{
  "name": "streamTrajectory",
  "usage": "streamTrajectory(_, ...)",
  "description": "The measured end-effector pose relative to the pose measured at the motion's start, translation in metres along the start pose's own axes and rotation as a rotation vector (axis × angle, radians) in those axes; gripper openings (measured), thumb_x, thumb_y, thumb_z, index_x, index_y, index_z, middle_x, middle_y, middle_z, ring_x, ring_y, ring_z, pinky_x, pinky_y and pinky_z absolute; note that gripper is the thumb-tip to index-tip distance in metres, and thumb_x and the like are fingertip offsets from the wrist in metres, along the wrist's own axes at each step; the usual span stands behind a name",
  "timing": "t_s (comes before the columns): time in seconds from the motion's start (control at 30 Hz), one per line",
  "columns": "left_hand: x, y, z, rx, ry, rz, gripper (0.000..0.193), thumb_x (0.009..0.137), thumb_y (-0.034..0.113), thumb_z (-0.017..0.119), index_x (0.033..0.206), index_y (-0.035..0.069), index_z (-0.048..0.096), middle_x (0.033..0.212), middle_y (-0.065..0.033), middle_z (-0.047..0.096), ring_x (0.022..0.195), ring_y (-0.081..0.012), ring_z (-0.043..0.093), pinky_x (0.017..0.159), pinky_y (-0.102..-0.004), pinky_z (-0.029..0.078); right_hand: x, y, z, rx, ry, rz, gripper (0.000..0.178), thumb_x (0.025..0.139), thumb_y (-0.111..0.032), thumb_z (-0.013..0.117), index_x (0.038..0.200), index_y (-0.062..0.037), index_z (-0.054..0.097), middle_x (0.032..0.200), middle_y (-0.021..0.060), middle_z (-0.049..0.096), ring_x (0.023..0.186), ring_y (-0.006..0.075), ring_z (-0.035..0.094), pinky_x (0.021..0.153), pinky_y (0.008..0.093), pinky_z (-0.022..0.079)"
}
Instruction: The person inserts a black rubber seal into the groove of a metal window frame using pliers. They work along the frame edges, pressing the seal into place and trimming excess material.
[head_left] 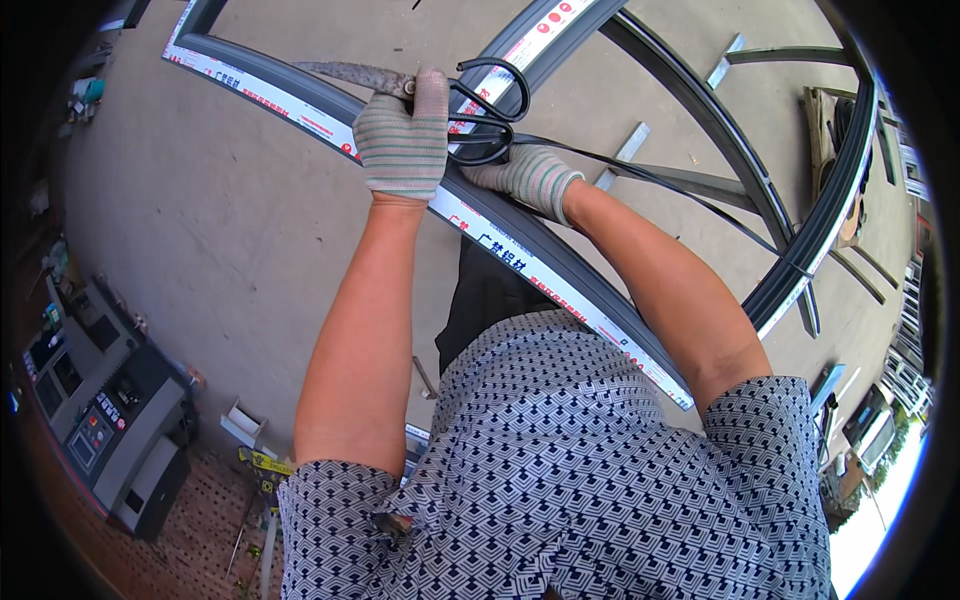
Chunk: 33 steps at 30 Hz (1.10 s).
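A striped knit glove covers my left hand (pixel 405 145), which is closed round a pair of scissors (pixel 352 74). Their worn blades point left, and the black looped handles stick out to the right. Below the hand runs a dark grey aluminium frame bar (pixel 560 262) with printed white protective film. My right hand (pixel 530 180), gloved the same way, rests against this bar beside the handles, fingers curled and partly hidden. From its top a thin black rubber strip (pixel 660 183) trails off to the right across the frame.
The curved side of the frame (pixel 845 190) arches round at the right. Grey metal supports (pixel 632 145) stand beneath it. A grey machine with a control panel (pixel 92 440) is at the lower left. Cardboard-wrapped material (pixel 822 130) lies at the far right.
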<state>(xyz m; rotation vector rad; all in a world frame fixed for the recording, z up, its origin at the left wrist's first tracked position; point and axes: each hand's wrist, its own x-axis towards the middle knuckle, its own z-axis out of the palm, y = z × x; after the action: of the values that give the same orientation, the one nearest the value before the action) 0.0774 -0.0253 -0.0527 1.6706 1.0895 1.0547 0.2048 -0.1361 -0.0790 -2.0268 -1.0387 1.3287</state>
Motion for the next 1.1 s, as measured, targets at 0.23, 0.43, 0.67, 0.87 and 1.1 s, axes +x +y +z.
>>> streamTrajectory(0.23, 0.011, 0.006, -0.006, -0.006, -0.006, 0.035, 0.041, 0.095, 0.036, 0.069, 0.074, 0.001, 0.068, 0.066, -0.0002, 0.061, 0.064, -0.0082, 0.05, 0.061, -0.0271, 0.044, -0.022, -0.022, -0.016, -0.209, -0.041, -0.025, 0.045, 0.092, -0.042, 0.066, 0.108, -0.0001, 0.074, 0.092, 0.0186, 0.074, 0.086, 0.0278, 0.071, 0.083, 0.0367, 0.053)
streamTrajectory(0.43, 0.006, 0.004, -0.012, -0.017, 0.026, -0.026, 0.042, 0.095, 0.037, 0.069, 0.074, 0.0, 0.068, 0.066, -0.0003, 0.06, 0.065, -0.0089, 0.05, 0.061, -0.0282, 0.043, -0.021, -0.016, -0.001, -0.258, 0.002, -0.105, 0.041, 0.095, -0.038, 0.063, 0.105, 0.0004, 0.073, 0.091, 0.0218, 0.072, 0.086, 0.0335, 0.07, 0.083, 0.04, 0.052)
streamTrajectory(0.67, 0.013, 0.011, -0.011, -0.007, 0.045, 0.025, 0.049, 0.095, 0.042, 0.066, 0.073, -0.002, 0.068, 0.062, -0.0087, 0.061, 0.059, -0.0186, 0.055, 0.061, -0.0341, 0.046, -0.028, -0.019, -0.016, -0.309, -0.071, -0.113, 0.04, 0.097, -0.036, 0.059, 0.112, -0.0009, 0.069, 0.094, 0.0217, 0.071, 0.09, 0.0355, 0.07, 0.084, 0.0418, 0.052)
streamTrajectory(0.87, 0.007, -0.001, -0.019, 0.018, 0.038, -0.016, 0.049, 0.095, 0.043, 0.066, 0.072, -0.001, 0.066, 0.062, -0.0094, 0.06, 0.059, -0.0186, 0.053, 0.06, -0.0349, 0.045, -0.034, -0.014, -0.003, -0.366, -0.064, -0.117, 0.039, 0.098, -0.034, 0.056, 0.114, -0.001, 0.069, 0.097, 0.0225, 0.071, 0.093, 0.0371, 0.069, 0.087, 0.0421, 0.051)
streamTrajectory(1.1, 0.011, 0.01, -0.026, 0.025, 0.042, -0.006, 0.051, 0.094, 0.043, 0.065, 0.073, -0.003, 0.067, 0.061, -0.0146, 0.062, 0.057, -0.0243, 0.057, 0.062, -0.038, 0.047, -0.042, -0.012, -0.006, -0.377, -0.065, -0.086, 0.036, 0.098, -0.033, 0.056, 0.113, -0.0046, 0.071, 0.094, 0.0218, 0.071, 0.089, 0.0371, 0.069, 0.086, 0.0417, 0.051)
